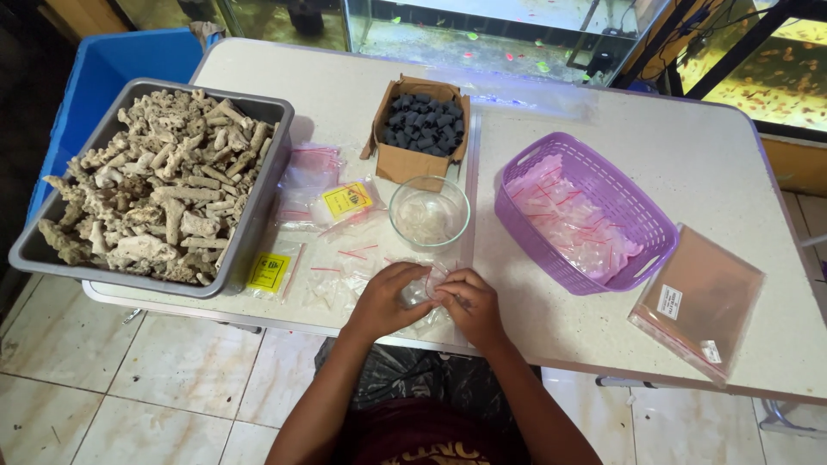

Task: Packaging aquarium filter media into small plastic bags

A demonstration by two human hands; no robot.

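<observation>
Small clear bag [419, 290] pinched between left hand [383, 301] and right hand [472, 306], fingers narrow around it; glass bowl [429, 213] at twelve o'clock, purple basket [517, 172] at two.

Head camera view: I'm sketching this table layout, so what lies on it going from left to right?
Grey tub of coral pieces → cardboard box of dark blocks → purple basket of filled bags → stack of clear flat bags. The glass bowl, loose small bags and both hands overlap the box's span, so I leave them out.
</observation>
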